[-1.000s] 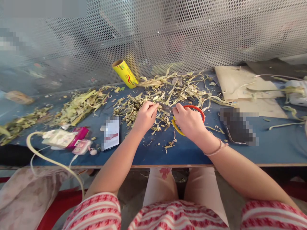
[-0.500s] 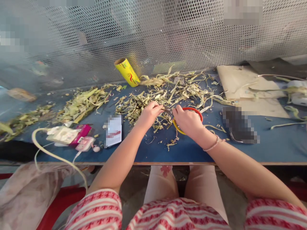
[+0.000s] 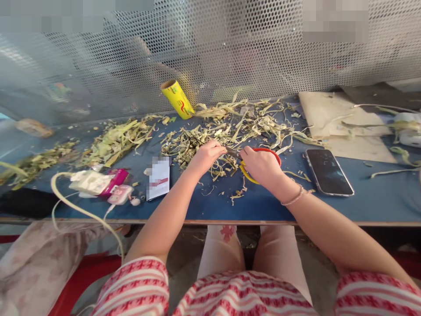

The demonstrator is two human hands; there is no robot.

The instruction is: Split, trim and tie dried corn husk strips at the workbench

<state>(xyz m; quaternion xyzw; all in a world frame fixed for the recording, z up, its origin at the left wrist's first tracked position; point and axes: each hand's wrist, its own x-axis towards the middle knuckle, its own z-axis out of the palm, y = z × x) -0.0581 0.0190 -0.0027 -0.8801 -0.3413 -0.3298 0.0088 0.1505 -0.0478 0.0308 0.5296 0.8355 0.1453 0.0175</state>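
Note:
My right hand [image 3: 261, 166] is closed around the scissors [image 3: 233, 152], which have one red and one yellow handle loop. Their blades point left, toward my left hand [image 3: 208, 156], which is closed in a pinch near the tips. What its fingers hold is too small to make out. Some thin dark strands [image 3: 194, 139] show just left of those fingers, over a pile of dry, pale green plant scraps [image 3: 179, 147]. Longer dry strips [image 3: 259, 123] spread behind both hands on the blue table [image 3: 204, 206].
A yellow cardboard tube [image 3: 177, 100] leans at the mesh panel [image 3: 226, 57]. Phones lie on both sides, one lit [image 3: 159, 179], one dark [image 3: 330, 172]. Left are a cabled power strip [image 3: 90, 183] and more plant heaps [image 3: 120, 138]. Brown cardboard [image 3: 324, 114] lies right.
The view has shifted slightly. The scissors' blades show more clearly between my hands, and both hands keep nearly the same position over the scraps.

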